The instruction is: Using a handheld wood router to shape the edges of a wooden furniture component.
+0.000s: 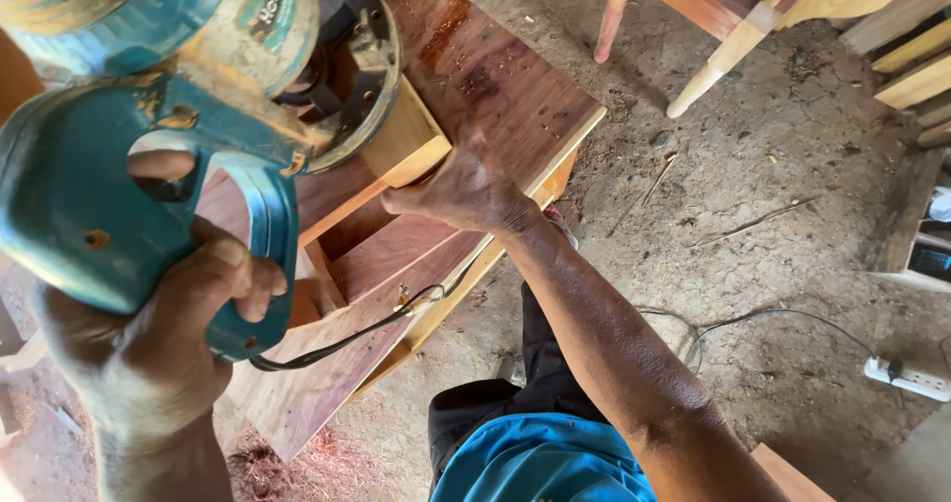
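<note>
Head view, left grip: I see my left hand [188, 309] clenched around the handle of the teal power router [149, 115], near left.
Head view, right grip: my right hand [461, 190] presses its fingers onto the reddish wooden board [495, 76], just right of the router.
Floor: white power strip [906, 375], far right.

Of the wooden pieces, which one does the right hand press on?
The right hand presses the small pale block beside the router, lighter than the reddish boards beneath.
</note>
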